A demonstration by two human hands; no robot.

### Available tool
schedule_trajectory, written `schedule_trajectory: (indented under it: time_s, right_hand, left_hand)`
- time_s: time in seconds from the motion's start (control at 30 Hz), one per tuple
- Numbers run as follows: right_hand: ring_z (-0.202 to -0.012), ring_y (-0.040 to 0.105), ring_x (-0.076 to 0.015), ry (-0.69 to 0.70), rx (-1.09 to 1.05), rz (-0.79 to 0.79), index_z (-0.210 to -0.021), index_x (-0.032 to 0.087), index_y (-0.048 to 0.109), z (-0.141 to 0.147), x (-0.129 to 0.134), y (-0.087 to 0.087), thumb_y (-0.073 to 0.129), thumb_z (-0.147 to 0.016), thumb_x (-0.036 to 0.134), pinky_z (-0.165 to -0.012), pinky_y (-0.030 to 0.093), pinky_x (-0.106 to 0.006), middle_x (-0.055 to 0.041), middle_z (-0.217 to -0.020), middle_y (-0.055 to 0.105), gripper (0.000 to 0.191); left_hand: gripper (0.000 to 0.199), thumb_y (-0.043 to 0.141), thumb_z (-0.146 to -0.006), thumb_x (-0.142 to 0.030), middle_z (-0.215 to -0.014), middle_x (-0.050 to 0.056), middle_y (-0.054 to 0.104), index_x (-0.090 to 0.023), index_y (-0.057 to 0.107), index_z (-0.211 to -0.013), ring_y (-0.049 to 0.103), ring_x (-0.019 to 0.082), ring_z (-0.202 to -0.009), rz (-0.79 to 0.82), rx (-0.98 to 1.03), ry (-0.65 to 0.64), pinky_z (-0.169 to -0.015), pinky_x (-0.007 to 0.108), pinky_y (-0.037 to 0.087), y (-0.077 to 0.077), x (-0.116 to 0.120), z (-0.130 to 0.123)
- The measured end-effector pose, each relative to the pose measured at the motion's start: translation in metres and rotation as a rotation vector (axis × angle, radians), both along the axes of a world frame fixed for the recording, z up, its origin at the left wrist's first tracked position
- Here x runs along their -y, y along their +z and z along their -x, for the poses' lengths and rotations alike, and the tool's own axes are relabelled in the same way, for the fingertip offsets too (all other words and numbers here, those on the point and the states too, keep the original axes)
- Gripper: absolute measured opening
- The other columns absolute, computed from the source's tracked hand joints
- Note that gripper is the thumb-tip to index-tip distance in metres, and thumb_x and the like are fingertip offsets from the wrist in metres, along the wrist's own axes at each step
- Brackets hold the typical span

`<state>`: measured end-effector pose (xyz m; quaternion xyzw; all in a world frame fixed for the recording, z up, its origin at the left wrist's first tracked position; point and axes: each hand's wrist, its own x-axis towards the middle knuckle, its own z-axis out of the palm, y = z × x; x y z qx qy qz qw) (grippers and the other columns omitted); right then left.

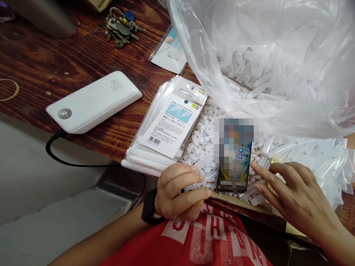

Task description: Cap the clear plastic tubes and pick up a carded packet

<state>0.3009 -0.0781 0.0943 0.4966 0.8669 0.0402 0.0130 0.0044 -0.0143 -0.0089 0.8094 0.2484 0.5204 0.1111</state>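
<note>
The wooden table (41,70) (dark, scuffed) bears a power bank (94,101), keys (122,27) and packet stack (166,125).

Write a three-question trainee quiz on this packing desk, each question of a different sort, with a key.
1. True or false: the left hand holds the smartphone.
2. What lies directly left of the stack of packaged cards on the wooden table? A) power bank B) scissors C) mug
3. Fill in: the right hand reaches its fingertips to the edge of the ____.

Key:
1. False; it is curled around small clear plastic pieces.
2. A, the white power bank.
3. smartphone, which stands among white plastic pieces in the cardboard box.
</note>
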Motion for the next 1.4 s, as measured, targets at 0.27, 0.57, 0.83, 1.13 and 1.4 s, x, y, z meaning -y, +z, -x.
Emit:
schedule_trajectory:
  time_s: [0.27,0.57,0.83,1.13,1.4]
  right_hand:
    - [-0.096,0.053,-0.0267,0.007,-0.032,0.069,-0.15,0.017,0.058,0.004,0.008,-0.004,0.062,-0.105,0.032,-0.091,0.044,-0.041,-0.0096,-0.106,0.061,0.048]
    - [-0.095,0.053,-0.0272,0.012,-0.007,0.015,-0.15,0.014,0.058,0.005,0.003,-0.002,0.058,-0.107,0.034,-0.09,0.043,-0.041,-0.0098,-0.104,0.061,0.047]
    - [-0.092,0.055,-0.0267,-0.005,0.072,-0.111,-0.149,0.014,0.056,0.003,-0.026,0.004,0.062,-0.106,0.035,-0.087,0.042,-0.04,-0.0104,-0.103,0.064,0.048]
    - [-0.092,0.055,-0.0273,-0.025,0.112,-0.143,-0.145,0.017,0.058,0.001,-0.044,0.002,0.061,-0.105,0.036,-0.086,0.041,-0.04,-0.0105,-0.106,0.065,0.044]
    - [-0.093,0.055,-0.028,-0.018,0.125,-0.153,-0.145,0.018,0.057,-0.001,-0.046,0.0,0.062,-0.106,0.035,-0.086,0.04,-0.04,-0.0103,-0.107,0.065,0.043]
  left_hand:
    - [0.027,0.05,-0.1,-0.022,-0.088,0.004,0.064,-0.026,0.074,-0.087,0.065,0.02,-0.087,0.002,-0.007,0.02,-0.08,0.035,0.063,-0.001,0.002,0.0]
    - [0.027,0.05,-0.1,-0.021,-0.091,0.004,0.065,-0.024,0.074,-0.088,0.065,0.021,-0.09,0.0,-0.002,0.006,-0.083,0.035,0.061,0.0,0.001,-0.001]
    - [0.023,0.053,-0.094,-0.016,-0.092,0.004,0.064,-0.023,0.074,-0.087,0.066,0.021,-0.091,-0.001,0.005,-0.005,-0.083,0.035,0.062,0.0,0.001,-0.002]
    - [0.022,0.054,-0.094,-0.018,-0.087,0.003,0.066,-0.025,0.074,-0.087,0.066,0.02,-0.087,0.004,0.011,0.015,-0.079,0.033,0.063,0.002,0.0,-0.003]
    - [0.025,0.052,-0.098,-0.019,-0.086,0.003,0.066,-0.024,0.073,-0.086,0.067,0.019,-0.089,-0.004,0.005,0.014,-0.08,0.031,0.064,0.003,-0.001,-0.003]
